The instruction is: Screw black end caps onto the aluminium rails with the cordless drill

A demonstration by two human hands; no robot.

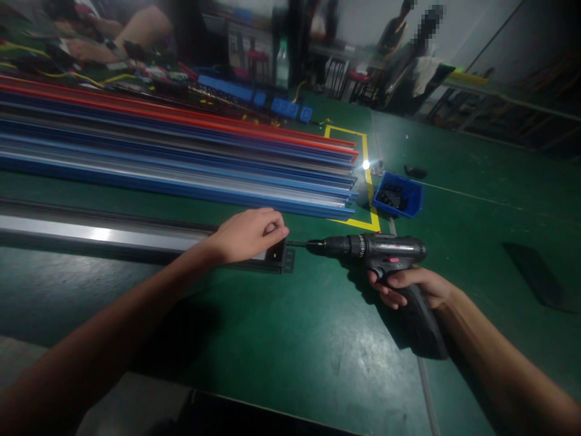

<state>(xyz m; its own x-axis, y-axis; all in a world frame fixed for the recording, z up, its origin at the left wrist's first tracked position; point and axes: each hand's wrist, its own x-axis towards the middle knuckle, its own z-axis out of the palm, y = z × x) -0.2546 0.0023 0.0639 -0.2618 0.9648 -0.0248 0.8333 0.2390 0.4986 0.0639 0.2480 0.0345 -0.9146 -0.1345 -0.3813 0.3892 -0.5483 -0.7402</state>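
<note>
My right hand [413, 287] is wrapped round the grip of a black cordless drill [390, 247], which lies level and points left. Its long thin bit [297, 243] reaches the end of a long metal profile [136, 233] with black edges and a silver face. A black end cap [276, 254] with a slotted tab closes the profile's end. Over that end lies my left hand [252, 233], fingers curled and thumb against them near the bit's tip. Whether the fingers pinch a small part or only the profile is hidden.
Long blue, dark and red profiles [204, 163] lie side by side behind. A blue bin [411, 197] with small black parts stands right of yellow tape [374, 212]. A dark flat object [535, 272] lies on the green table [308, 339]. Another person's arm [145, 36] shows far left.
</note>
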